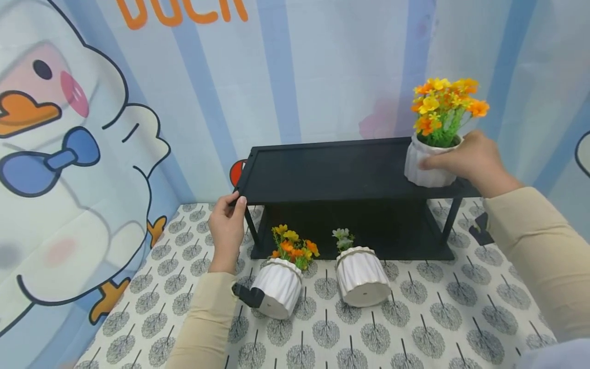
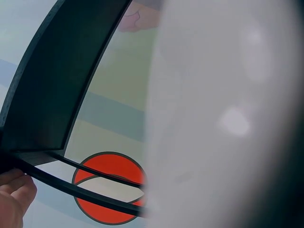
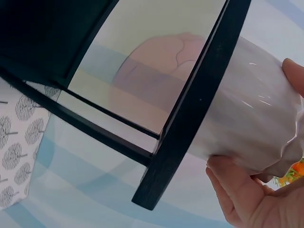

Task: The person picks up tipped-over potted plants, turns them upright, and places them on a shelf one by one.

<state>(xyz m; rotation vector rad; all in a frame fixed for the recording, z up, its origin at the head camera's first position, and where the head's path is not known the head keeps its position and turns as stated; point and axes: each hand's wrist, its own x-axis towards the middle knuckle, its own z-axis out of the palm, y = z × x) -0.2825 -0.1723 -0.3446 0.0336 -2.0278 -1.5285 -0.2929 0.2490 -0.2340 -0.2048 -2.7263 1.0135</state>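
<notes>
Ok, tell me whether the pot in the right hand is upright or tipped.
Upright: the white pot has its flowers on top, base toward the black shelf.

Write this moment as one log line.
right hand: grips white ribbed flowerpot at black rectangular shelf, right end; left hand: grips shelf, left corner; two other flowerpots: lying on tree-print tablecloth

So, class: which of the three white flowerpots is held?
The flowerpot at the black shelf's right end, in the right hand; the others lie on the patterned tablecloth.
</notes>
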